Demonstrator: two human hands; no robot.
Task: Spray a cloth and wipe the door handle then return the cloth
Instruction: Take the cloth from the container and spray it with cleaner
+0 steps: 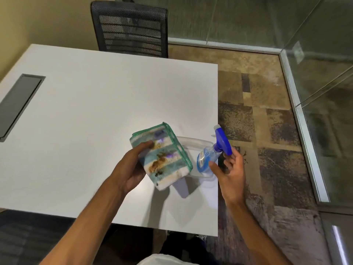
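Observation:
My left hand (131, 165) holds a folded cloth (164, 155) with a green stitched edge, teal and white stripes and brown stains, lifted above the white table (95, 111). My right hand (230, 169) grips a clear spray bottle (207, 157) of blue liquid with a blue trigger head (222, 140), tilted so its nozzle points up and left, just right of the cloth. Under both lies a clear plastic tray (193, 144) near the table's right edge. No door handle is in view.
A black mesh chair (129, 27) stands at the table's far side. A grey cable hatch (19, 104) is set into the table at left. Glass walls with metal frames (301, 119) run along the right over patterned carpet (257, 111).

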